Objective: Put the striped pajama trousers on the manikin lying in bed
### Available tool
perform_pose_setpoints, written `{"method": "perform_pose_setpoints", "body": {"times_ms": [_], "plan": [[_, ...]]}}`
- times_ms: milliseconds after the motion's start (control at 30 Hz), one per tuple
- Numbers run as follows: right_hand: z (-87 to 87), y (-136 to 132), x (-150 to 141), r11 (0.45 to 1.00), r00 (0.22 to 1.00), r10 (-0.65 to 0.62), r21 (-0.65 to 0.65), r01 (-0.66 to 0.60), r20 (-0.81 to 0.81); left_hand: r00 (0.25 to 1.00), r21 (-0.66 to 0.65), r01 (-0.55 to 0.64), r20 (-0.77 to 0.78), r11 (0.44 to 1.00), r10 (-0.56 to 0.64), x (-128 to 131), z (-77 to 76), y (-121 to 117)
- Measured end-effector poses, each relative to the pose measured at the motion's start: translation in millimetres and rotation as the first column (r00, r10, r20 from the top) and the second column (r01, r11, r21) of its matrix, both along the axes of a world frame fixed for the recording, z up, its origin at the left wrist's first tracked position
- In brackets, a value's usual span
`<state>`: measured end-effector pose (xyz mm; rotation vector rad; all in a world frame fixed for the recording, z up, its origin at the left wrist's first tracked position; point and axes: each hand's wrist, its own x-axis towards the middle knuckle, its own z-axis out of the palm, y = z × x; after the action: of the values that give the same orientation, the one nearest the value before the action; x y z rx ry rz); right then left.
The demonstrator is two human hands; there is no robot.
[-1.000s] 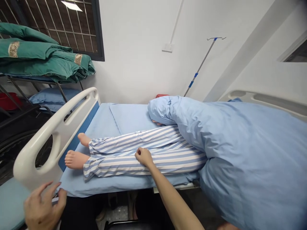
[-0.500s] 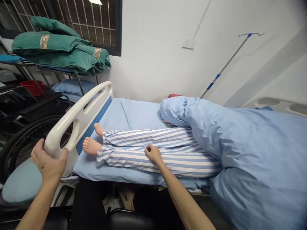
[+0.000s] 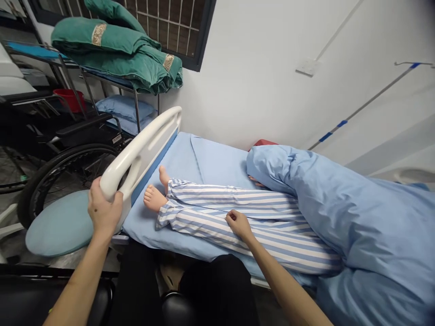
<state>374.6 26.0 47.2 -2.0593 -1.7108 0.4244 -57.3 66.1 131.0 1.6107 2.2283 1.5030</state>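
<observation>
My left hand [image 3: 104,209] is wrapped around the near end of the white footboard [image 3: 127,156], thumb on the bed side. My right hand [image 3: 239,224] is closed in a loose fist and rests on the blue-and-white striped trousers [image 3: 210,197] of a lying figure, around the lower legs. Nothing shows in its fingers. Two bare feet [image 3: 154,198] stick out of the trouser legs near the footboard. A light blue quilt [image 3: 360,217] is bunched over the figure's upper part, hiding it. Fingers of the figure peek out at the quilt's edge.
Left of the bed stand a wheelchair [image 3: 68,167] and a round pale-blue seat [image 3: 59,226]. Green folded bedding [image 3: 112,50] lies on a rack by the barred window. An IV pole [image 3: 367,104] leans at the back right. Light blue sheet [image 3: 214,154] covers the mattress.
My left hand, held with fingers apart beside the footboard, has closed around it. The view has turned left and tilted. My right hand stays on the striped trousers.
</observation>
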Motion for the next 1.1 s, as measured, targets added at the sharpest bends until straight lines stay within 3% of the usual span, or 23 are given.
{"method": "perform_pose_setpoints", "body": {"times_ms": [433,767,1100], "plan": [[-2.1,1.4,-2.2,0.999,1.000,0.012,-0.043,-0.013,-0.007,0.994,-0.086,-0.101,0.041,0.991,0.105,-2.1,-5.1,2.8],[-1.4,1.4,-3.4,1.000,1.000,0.010,0.003,-0.010,0.024,0.999,-0.229,-0.015,0.036,0.973,0.024,-9.6,4.4,-2.3],[-7.8,2.2,1.4,0.997,0.998,-0.022,0.073,0.017,0.066,0.997,-0.200,-0.075,-0.001,0.977,0.076,-6.5,-1.2,3.3]]}}
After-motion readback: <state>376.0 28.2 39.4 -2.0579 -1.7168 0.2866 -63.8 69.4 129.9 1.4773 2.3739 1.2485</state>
